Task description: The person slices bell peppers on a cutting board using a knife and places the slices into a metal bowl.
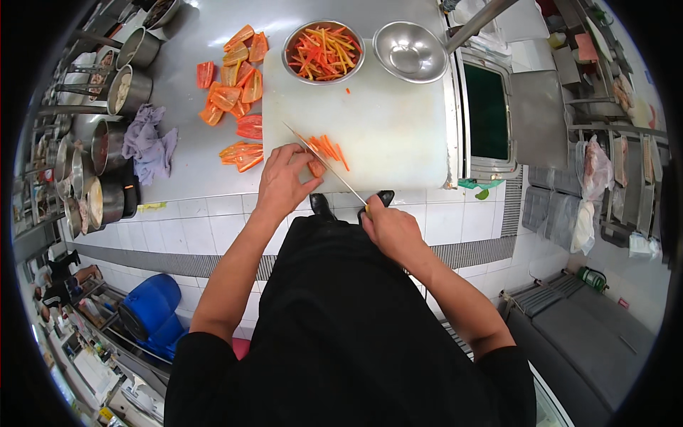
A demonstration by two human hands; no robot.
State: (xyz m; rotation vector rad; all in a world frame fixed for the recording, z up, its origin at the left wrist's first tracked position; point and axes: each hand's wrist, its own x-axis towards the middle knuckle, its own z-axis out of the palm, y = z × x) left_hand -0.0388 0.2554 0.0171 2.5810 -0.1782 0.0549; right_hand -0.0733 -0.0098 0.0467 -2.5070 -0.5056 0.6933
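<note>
My right hand (393, 229) is closed around the handle of a kitchen knife (346, 183). The blade slants across the near edge of a white cutting board (398, 132), its tip pointing far left. On the board's near left part, the fingers of my left hand (283, 183) press on a piece of orange-red pepper (316, 168), right beside the blade. Thin cut pepper strips (329, 148) lie just beyond the knife. Flat, opened pepper pieces (229, 98) are spread on the steel counter left of the board.
A metal bowl (307, 80) of red and yellow strips stands at the board's far edge, beside a second metal bowl (410, 53). Farther left are a crumpled purple cloth (149, 142) and several metal pots (130, 89). A dark green rectangular opening (486, 110) lies right of the board.
</note>
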